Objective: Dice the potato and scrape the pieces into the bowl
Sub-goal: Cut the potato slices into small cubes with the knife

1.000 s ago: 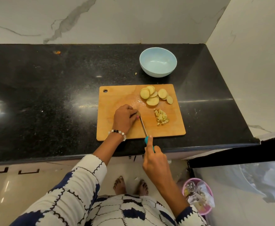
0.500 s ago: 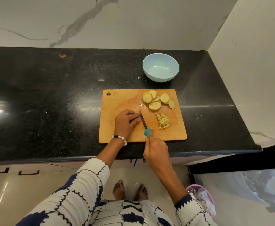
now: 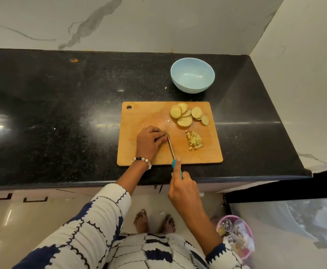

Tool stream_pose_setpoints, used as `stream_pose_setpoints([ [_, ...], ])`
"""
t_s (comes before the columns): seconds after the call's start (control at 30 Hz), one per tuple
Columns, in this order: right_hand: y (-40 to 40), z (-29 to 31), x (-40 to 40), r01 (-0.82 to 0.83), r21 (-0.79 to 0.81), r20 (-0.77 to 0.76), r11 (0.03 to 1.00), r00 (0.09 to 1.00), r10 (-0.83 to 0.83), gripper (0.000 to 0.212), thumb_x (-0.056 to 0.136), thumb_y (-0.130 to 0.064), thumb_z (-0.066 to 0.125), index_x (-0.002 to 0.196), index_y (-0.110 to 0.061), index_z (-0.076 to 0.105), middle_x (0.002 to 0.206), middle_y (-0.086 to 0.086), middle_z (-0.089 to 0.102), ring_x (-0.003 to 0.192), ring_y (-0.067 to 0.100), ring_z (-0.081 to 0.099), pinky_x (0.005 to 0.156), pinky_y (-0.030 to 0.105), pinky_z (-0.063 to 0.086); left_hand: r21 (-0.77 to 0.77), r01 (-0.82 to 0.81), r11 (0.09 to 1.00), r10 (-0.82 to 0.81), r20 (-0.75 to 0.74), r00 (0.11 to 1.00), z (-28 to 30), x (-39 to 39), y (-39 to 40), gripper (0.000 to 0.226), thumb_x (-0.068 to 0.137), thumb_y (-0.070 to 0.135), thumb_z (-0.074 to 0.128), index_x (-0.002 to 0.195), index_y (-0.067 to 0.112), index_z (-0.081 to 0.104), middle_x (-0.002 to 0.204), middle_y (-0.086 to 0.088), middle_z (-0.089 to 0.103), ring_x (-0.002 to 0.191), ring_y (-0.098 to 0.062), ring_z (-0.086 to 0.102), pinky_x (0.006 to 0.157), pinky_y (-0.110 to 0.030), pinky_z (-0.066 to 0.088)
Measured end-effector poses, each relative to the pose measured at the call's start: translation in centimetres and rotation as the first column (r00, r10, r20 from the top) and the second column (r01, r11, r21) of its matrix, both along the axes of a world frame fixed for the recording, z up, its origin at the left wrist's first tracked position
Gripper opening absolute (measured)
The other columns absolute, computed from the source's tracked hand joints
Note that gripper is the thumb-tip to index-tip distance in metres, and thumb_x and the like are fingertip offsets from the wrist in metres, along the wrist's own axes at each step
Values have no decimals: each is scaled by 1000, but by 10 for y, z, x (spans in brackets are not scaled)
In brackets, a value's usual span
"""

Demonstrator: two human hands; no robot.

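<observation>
A wooden cutting board (image 3: 139,117) lies on the black counter. Several round potato slices (image 3: 184,115) sit at its far right, and a small heap of diced potato (image 3: 194,141) lies below them. My left hand (image 3: 150,141) curls over a potato piece near the board's middle, which it mostly hides. My right hand (image 3: 182,188) grips the teal handle of a small knife (image 3: 171,148), forefinger along the top. The blade's tip meets my left fingertips. A light blue bowl (image 3: 192,75) stands empty behind the board.
The black counter (image 3: 61,113) ends at a marble wall behind and a side wall on the right. A small orange scrap (image 3: 74,60) lies far left at the back. A pink bin (image 3: 236,235) with a plastic bag stands on the floor at the right.
The knife hand has slid back toward me along the blade's line. My left hand stays on the potato piece. The camera has tilted slightly.
</observation>
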State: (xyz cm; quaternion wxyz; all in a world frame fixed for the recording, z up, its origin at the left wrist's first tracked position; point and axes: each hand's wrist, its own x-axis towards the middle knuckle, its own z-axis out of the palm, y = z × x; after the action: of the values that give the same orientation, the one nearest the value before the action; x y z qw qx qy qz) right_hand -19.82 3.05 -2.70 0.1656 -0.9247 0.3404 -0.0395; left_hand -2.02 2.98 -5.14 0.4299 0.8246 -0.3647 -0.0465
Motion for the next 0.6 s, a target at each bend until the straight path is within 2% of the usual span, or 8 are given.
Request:
stream_pose_setpoints([
  [0.03,1,1,-7,-15,12,31,1000,999,14,63,79,-10,68,135,5,43,65,8,54,43,12,33,41,22,24,-4,-1,1000,1,-12,1000,0,0,0,21,74,16,75,94,9,74,87,-7,67,81,-23,60,72,-34,49],
  [0.1,-3,13,-12,-5,80,71,997,997,0,54,94,-21,42,143,0,32,73,9,54,53,14,38,48,27,29,-11,-1,1000,1,-31,1000,1,1,0,21,74,15,75,94,9,74,88,-7,67,82,-22,61,73,-35,51],
  [0.13,-6,17,-11,-8,118,78,993,997,-1,56,95,-27,32,145,-3,27,76,8,53,57,17,43,51,30,31,-14,3,1000,-4,-32,999,0,1,1,21,74,15,75,95,9,74,88,-8,67,82,-22,61,73,-35,51],
  [0.2,-14,22,-5,11,123,150,992,988,-29,60,94,-32,23,147,-6,22,78,10,54,64,23,51,55,35,36,-15,12,1000,-13,-35,999,0,1,2,22,75,14,74,96,8,74,89,-8,67,83,-21,61,73,-33,51],
  [0.3,-27,19,10,21,128,161,992,986,-41,55,99,-29,28,148,-6,19,83,11,58,72,25,56,62,39,43,-18,6,1000,-7,-35,999,0,2,4,22,75,12,74,97,9,74,92,-6,69,86,-19,62,76,-33,51],
  [0.47,-27,11,22,12,115,111,993,993,-25,54,101,-24,32,149,-7,16,88,13,60,76,28,58,61,34,36,-21,-14,1000,13,-33,999,1,2,5,24,72,16,76,95,11,75,91,-5,71,87,-19,62,77,-25,47],
  [0.6,-21,11,22,10,102,80,995,997,-18,55,101,-25,31,150,-7,13,90,12,59,75,27,57,61,36,37,-36,-15,999,13,-48,999,2,1,5,23,71,16,77,94,11,75,91,-5,72,87,-18,62,78,-26,47],
])
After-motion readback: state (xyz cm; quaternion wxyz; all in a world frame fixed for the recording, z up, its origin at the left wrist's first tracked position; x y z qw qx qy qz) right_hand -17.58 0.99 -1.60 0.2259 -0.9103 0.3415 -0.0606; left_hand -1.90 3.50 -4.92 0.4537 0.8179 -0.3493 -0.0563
